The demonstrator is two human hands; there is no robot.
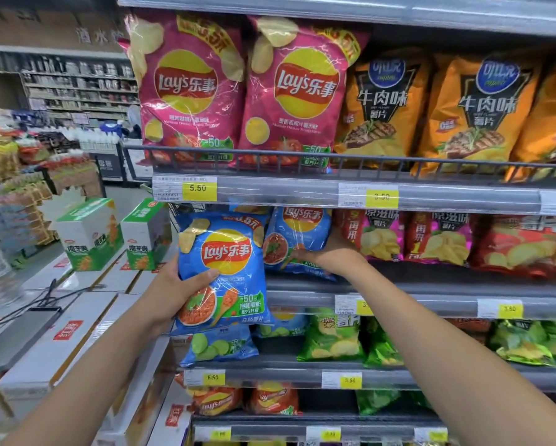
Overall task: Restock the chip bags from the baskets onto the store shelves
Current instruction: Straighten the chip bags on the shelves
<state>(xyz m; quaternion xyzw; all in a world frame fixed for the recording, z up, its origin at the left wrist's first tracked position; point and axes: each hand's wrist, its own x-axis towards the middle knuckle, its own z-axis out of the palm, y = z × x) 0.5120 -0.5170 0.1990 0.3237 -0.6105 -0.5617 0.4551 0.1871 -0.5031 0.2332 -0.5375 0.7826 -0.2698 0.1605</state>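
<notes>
At a supermarket chip aisle, a person faces tiered grey shelves (pixel 431 302) packed with snack bags, both bare arms reaching forward. The left hand (pixel 177 284) is closed around the lower left edge of a blue chip bag (pixel 222 268), thumb laid across its front and fingers hidden behind. That bag is upright, its long axis vertical and its printed face toward the viewer, held in the air just in front of the second shelf from the top of those in view, at the shelf's left end.

The right hand (pixel 328 255) reaches deeper, onto that same shelf, resting palm-down with fingers loosely spread on the lower part of a matching blue bag on the shelf (pixel 297 236); it seems to be steadying or pushing it rather than gripping it. This second bag leans a little, directly right of and behind the held one.

The open slot appears to lie straight behind the held bag, to the left of the shelved one, so the left hand is the nearer one to fill it. No basket is in view. Pink bags (pixel 186 88) stand on the shelf above, and lime-green printed bags (pixel 220 346) below.
</notes>
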